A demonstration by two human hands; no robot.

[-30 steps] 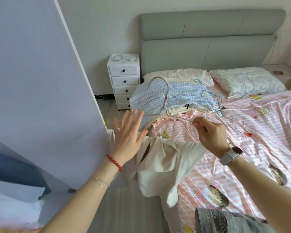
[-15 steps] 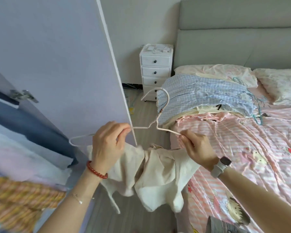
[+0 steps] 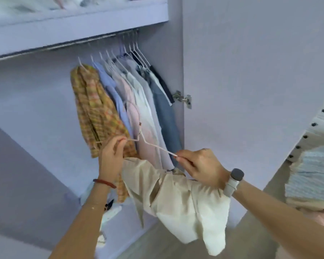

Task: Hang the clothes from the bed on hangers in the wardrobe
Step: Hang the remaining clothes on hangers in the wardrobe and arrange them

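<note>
Both hands, left [image 3: 110, 161] and right [image 3: 200, 165], grip the wire hanger [image 3: 150, 143] with the cream shirt [image 3: 176, 199]; several shirts hung on the rail [image 3: 94, 41], blue checked clothes [image 3: 310, 174] left on the bed.

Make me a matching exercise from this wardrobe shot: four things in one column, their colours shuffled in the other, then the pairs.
Things:
1. Garment on the hanger held in both hands
2. Leftmost shirt on the rail
3. Bracelet on the left wrist
4. Watch on the right wrist

Colours:
A. Red
B. Cream
C. Grey
D. Yellow plaid

Pairs: 1-B, 2-D, 3-A, 4-C
</note>
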